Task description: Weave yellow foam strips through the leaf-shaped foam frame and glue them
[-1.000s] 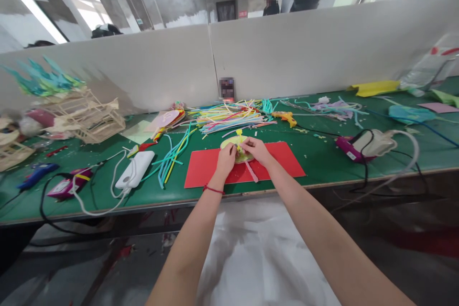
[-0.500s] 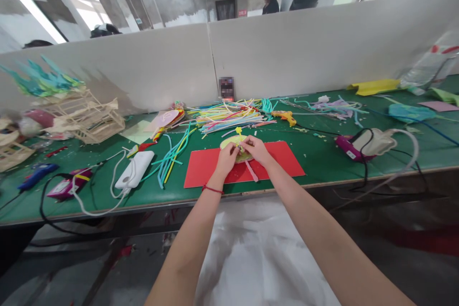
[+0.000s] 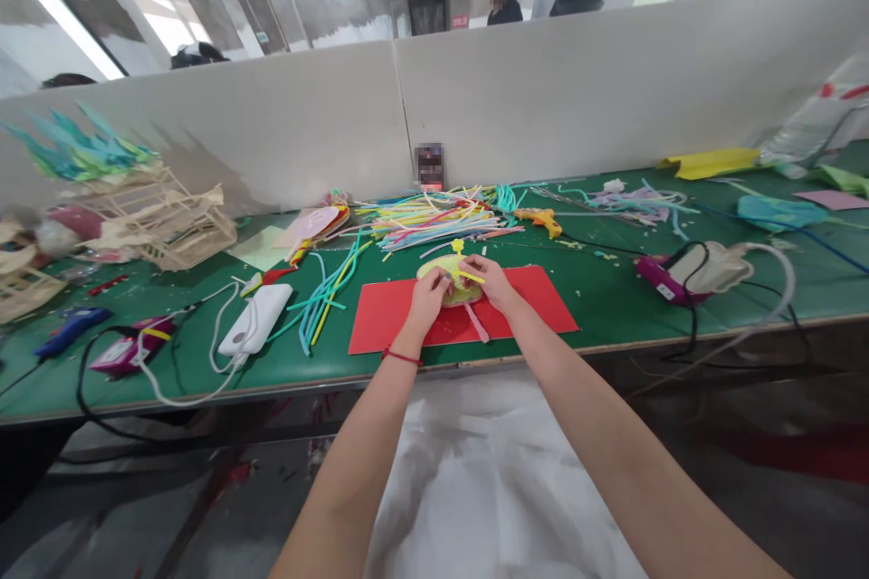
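Observation:
A round yellow-green fan-shaped piece [image 3: 464, 295] with a pink stick handle [image 3: 477, 324] lies on a red sheet [image 3: 380, 317]. Over its left side is my left hand [image 3: 427, 297], thumb and fingers pinched together; what they hold is too small to make out. My right hand [image 3: 495, 282] is closed on a thin yellow strip [image 3: 470, 275] above the round piece's right side. A small yellow flower-like shape [image 3: 457, 246] sticks up behind the fingers, and where its lower end goes is hidden.
A pile of coloured foam-like sticks [image 3: 434, 222] lies behind the red sheet, beside an orange glue gun [image 3: 541, 219]. To the left are loose teal sticks [image 3: 324, 294], a white power strip [image 3: 256, 321] and a blue glue gun [image 3: 71, 332]. A purple device [image 3: 669, 279] with cables stands right.
My right hand has turned slightly and moved a little right, away from the left fingertips. The yellow strip now shows in its fingers. The flower-like shape has shifted slightly right.

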The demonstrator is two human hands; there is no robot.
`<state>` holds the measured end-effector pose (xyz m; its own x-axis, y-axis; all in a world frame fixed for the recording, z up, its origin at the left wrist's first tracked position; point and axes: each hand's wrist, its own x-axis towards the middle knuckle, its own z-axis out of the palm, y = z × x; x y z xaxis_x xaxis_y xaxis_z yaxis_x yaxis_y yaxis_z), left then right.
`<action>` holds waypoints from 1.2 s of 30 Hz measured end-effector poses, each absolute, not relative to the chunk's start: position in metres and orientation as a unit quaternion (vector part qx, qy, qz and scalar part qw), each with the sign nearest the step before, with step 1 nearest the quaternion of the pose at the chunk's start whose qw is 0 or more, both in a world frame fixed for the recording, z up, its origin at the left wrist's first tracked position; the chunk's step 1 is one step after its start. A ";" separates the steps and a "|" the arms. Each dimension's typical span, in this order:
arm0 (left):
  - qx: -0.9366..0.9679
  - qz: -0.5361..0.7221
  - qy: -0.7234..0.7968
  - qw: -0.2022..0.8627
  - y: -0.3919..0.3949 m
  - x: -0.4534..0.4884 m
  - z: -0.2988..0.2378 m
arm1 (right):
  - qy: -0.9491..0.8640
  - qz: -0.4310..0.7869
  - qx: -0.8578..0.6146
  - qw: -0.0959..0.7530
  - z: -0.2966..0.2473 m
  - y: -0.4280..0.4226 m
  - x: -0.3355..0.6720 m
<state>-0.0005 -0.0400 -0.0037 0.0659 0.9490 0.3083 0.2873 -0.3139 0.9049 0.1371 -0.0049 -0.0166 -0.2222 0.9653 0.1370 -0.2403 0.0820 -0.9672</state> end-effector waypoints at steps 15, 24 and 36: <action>0.620 0.518 0.432 0.401 -0.033 -0.004 -0.013 | -0.588 0.573 -0.302 0.484 -0.019 -0.005 0.136; 0.624 0.523 0.426 0.396 -0.033 -0.005 -0.010 | -0.588 0.594 -0.310 0.453 -0.024 -0.002 0.138; 0.623 0.520 0.480 0.333 -0.035 -0.001 -0.008 | -0.558 0.589 -0.322 0.488 -0.022 -0.002 0.137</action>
<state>-0.0013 -0.0352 -0.0078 -0.0019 0.9446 0.3282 0.2528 -0.3171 0.9141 0.1372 -0.0021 -0.0221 -0.3160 0.9343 0.1649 -0.2145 0.0989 -0.9717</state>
